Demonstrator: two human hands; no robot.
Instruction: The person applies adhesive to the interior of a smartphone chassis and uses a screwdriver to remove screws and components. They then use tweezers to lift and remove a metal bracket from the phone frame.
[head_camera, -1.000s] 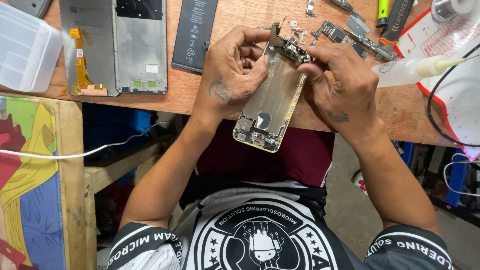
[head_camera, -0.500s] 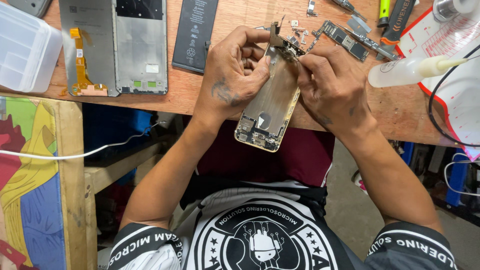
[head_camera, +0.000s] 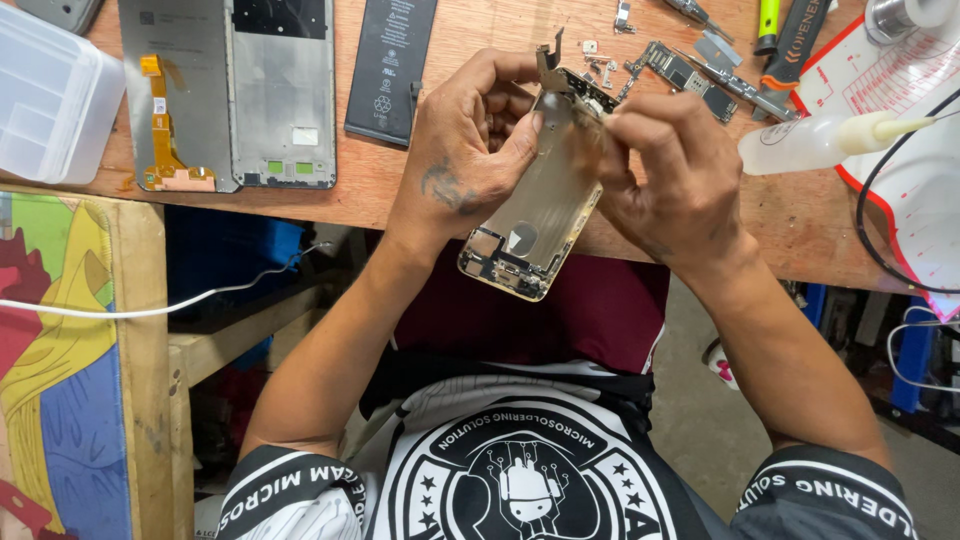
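Observation:
I hold a gold phone housing (head_camera: 540, 215) tilted over the near edge of the wooden bench (head_camera: 800, 225), its inner side facing up. My left hand (head_camera: 465, 165) grips its left edge near the top. My right hand (head_camera: 675, 175) grips the right edge, with fingertips pinching at small dark parts and a bent metal tab on the housing's upper end (head_camera: 565, 80). The lower end of the housing hangs free above my lap.
On the bench lie a black battery (head_camera: 390, 65), two grey phone frames (head_camera: 230, 95) with an orange flex cable, a clear plastic box (head_camera: 45, 95), a circuit board (head_camera: 680, 70), loose screws, tools, a squeeze bottle (head_camera: 815, 140) and a white mat with black cable.
My right hand has shifted left along the housing's top end, its fingertips now closer to the dark parts. The housing has stayed tilted in both hands.

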